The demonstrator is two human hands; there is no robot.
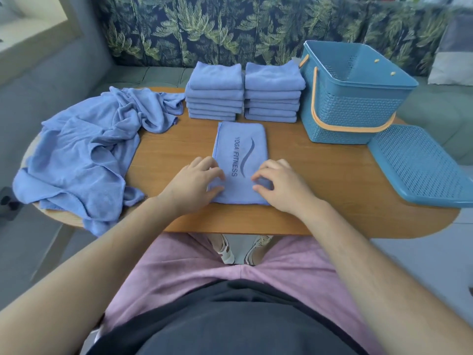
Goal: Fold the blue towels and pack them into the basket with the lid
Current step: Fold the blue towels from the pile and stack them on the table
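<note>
A blue towel printed "YOGA FITNESS" lies folded into a long strip at the middle of the wooden table. My left hand pinches its near left corner, and my right hand pinches its near right corner. Behind the strip stand two stacks of folded blue towels, one on the left and one on the right. A heap of unfolded blue towels covers the table's left end. The blue basket with an orange handle stands open at the back right, and its lid lies flat beside it.
A leaf-patterned sofa back and green seat cushions run behind the table. My lap in pink shorts sits under the near table edge. Bare wood shows between the strip and the basket.
</note>
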